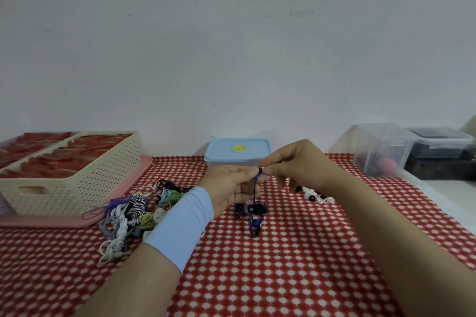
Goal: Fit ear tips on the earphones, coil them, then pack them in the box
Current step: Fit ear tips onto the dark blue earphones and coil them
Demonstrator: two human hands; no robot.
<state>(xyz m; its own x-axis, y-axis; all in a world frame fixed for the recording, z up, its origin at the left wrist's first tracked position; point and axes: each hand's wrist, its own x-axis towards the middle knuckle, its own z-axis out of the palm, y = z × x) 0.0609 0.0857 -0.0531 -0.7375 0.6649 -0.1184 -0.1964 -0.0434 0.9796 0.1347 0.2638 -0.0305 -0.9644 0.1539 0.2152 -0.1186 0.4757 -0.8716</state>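
Our left hand (229, 188) and right hand (298, 162) pinch the dark bud of a thin blue corded earphone (254, 189); we cannot make out its tip.

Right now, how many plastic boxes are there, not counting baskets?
3: a blue-lidded box at centre back, a clear box at the right, a dark-filled box beside it. Others may be hidden.

the earbud (260, 170) is nearly buried between the pinching fingertips of the left hand (231, 188) and right hand (296, 162) — whether a tip sits on it cannot be told. the hands cover the front of the blue-lidded box (238, 149). the clear bins (381, 147) at right are blurred; the basket (77, 183) runs off the left edge.
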